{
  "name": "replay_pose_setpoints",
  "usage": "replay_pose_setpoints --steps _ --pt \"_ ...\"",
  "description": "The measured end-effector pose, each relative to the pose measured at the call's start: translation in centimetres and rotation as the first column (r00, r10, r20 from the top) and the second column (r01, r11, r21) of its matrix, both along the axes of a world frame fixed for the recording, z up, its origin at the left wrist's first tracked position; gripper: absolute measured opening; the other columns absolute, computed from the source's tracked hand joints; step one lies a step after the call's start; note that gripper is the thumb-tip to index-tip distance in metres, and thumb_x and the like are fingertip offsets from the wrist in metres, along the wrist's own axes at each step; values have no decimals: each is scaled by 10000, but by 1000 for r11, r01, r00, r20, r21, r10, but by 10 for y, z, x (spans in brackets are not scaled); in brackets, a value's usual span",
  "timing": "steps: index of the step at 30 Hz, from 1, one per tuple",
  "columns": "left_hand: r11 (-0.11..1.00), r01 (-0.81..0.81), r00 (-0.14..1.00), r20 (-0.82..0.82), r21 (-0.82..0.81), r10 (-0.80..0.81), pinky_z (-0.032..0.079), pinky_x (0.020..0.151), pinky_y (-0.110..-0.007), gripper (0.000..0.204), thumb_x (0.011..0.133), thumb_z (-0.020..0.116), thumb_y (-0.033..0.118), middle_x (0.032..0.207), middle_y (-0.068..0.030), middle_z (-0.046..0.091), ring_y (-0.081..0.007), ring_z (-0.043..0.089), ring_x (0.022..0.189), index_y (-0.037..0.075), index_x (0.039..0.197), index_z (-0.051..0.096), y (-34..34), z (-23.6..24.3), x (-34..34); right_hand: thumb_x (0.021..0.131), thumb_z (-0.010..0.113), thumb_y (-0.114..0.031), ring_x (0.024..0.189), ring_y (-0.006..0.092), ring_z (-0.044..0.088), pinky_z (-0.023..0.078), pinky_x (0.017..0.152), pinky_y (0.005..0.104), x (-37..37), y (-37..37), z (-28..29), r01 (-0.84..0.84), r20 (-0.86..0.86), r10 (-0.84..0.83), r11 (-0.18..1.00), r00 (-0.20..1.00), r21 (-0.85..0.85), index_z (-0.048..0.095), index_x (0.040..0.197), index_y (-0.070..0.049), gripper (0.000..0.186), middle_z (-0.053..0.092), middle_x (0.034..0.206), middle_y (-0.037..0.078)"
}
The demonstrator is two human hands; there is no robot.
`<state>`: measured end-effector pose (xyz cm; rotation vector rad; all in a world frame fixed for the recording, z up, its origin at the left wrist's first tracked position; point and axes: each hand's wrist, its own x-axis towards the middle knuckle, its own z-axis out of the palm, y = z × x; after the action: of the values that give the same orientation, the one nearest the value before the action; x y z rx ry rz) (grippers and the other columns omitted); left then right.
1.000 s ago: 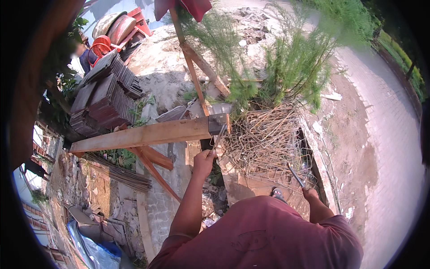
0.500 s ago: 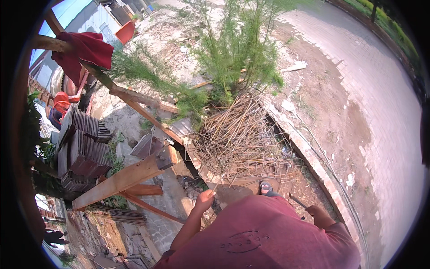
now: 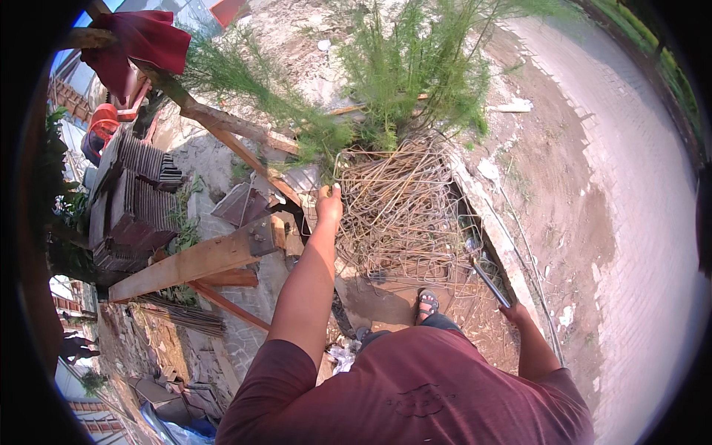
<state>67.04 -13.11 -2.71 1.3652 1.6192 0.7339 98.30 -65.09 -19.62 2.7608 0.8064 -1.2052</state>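
My left hand (image 3: 328,202) reaches forward to the left edge of the pile of bent steel rods (image 3: 393,193), its fingers closed on a squared wire loop (image 3: 371,153) at the top of the heap. My right hand (image 3: 512,311), low at the right, is closed round a long metal bar (image 3: 490,282) pointing forward over the pile's lower right. Left of and below my left hand is a wooden beam (image 3: 185,271) on slanted legs, with a dark metal block (image 3: 261,239) at its end. My sandalled foot (image 3: 427,302) stands just below the pile.
Stacked tiles (image 3: 130,211), a leaning wooden frame (image 3: 222,126) with red cloth (image 3: 141,41), and feathery bushes (image 3: 386,74) lie ahead and left. A concrete edge (image 3: 489,222) borders the pile; a paved path (image 3: 630,222) curves along the right. A person (image 3: 95,148) is by red machinery at far left.
My left hand has moved from beside the beam's metal block forward and up onto the rod pile, my arm stretching out. The view turned right, shifting the beam leftward. The bar stays in my right hand.
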Motion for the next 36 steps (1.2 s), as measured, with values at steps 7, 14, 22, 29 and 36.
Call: replay_pose_setpoints --steps 7,14,22,29,36 --pt "817 296 757 -400 -495 -516 454 883 -410 561 852 561 474 1087 -202 626 -349 594 1025 57 1224 511 -222 -123 -206 770 658 -438 681 223 667 520 615 358 -11 -30 -52 81 -60 -113 920 992 -384 672 1012 -42 465 678 797 138" --pt "649 -454 801 -599 -610 -2 471 858 -399 523 879 522 466 1084 -212 623 -330 621 957 26 1156 580 -427 -143 -468 737 656 -499 973 307 635 492 867 400 -100 121 5 -475 -153 454 784 878 -399 674 1022 -43 538 664 1010 145" --pt "684 -505 814 -555 -526 173 440 924 -398 517 866 527 450 1147 -186 605 -336 575 1076 61 1205 550 -446 -201 -458 855 508 -504 815 408 608 456 721 465 -373 349 139 -892 -226 924 363 307 271 607 888 10 525 622 844 257" --pt "833 -384 916 -281 -399 288 446 894 -446 478 873 487 422 1100 -217 610 -380 581 1028 48 1163 552 -342 -186 -499 846 591 -221 751 428 594 459 675 467 -608 492 254 -742 277 936 -26 217 669 571 924 2 238 607 752 227" --pt "544 -778 622 -263 -314 737 472 871 -403 396 871 533 354 1023 -229 636 -367 597 1007 54 1121 595 -338 -170 -616 880 529 -235 1077 403 475 432 858 482 -722 580 260 -863 585 794 -168 169 477 489 1136 10 356 501 1119 214"
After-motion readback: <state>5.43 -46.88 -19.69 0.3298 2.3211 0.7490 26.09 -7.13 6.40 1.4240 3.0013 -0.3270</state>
